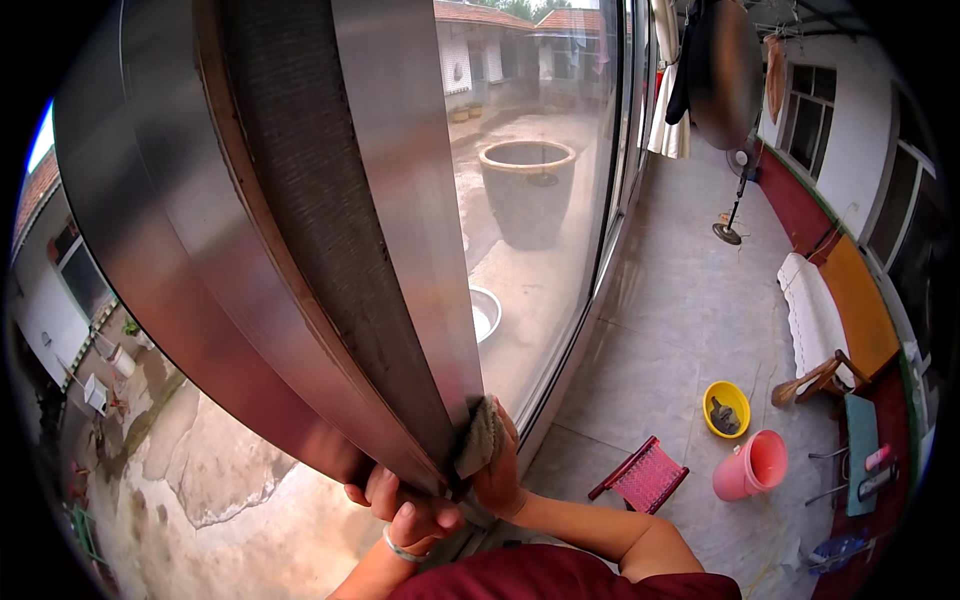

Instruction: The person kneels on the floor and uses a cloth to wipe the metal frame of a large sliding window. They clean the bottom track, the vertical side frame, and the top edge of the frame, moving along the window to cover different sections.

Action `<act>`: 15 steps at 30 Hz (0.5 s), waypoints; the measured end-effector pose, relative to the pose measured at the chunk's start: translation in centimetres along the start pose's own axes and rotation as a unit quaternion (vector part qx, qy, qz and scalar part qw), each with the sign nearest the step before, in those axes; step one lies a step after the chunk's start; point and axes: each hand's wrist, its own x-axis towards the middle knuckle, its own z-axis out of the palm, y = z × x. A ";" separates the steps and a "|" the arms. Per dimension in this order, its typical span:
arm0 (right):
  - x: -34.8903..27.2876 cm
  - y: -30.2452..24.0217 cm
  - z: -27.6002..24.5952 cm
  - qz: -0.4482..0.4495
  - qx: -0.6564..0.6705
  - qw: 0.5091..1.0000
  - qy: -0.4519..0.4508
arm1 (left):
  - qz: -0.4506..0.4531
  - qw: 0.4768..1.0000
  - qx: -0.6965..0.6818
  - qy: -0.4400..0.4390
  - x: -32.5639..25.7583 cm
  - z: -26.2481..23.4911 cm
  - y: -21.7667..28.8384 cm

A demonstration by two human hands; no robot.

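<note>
My right hand [497, 482] presses a folded grey cloth [481, 438] against the metal door frame [420, 180], low on its glass side. The fingers of that hand are bent round the cloth. Just to the left, my left hand [408, 512] has its fingers curled against the lower part of the same frame, with a pale bracelet on the wrist. The frame rises tall in front of me, with a dark strip [310, 150] running down its edge. Both hands are close together, and part of the left fingers is hidden by the frame.
On the tiled floor to the right stand a pink bucket [735, 475], a yellow basin [727, 400] with a dark cloth inside, and a red woven stool [648, 477]. Beyond the glass pane [560, 90] sit a large pot [527, 200] and a white basin [484, 313].
</note>
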 end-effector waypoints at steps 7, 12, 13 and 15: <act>-8.7 6.2 0.1 -0.007 -0.094 0.995 -0.040 | -0.010 0.999 0.029 0.026 -1.3 0.4 0.4; -3.7 3.7 -0.3 -0.029 -0.071 0.997 -0.028 | 0.007 1.000 0.012 0.022 0.8 0.8 0.2; -2.0 3.0 -0.3 -0.078 -0.066 0.995 -0.007 | 0.002 1.000 0.013 0.015 1.2 0.7 0.4; 2.3 0.3 0.4 -0.178 -0.039 0.983 0.032 | -0.009 1.000 0.023 -0.005 1.8 -0.4 0.4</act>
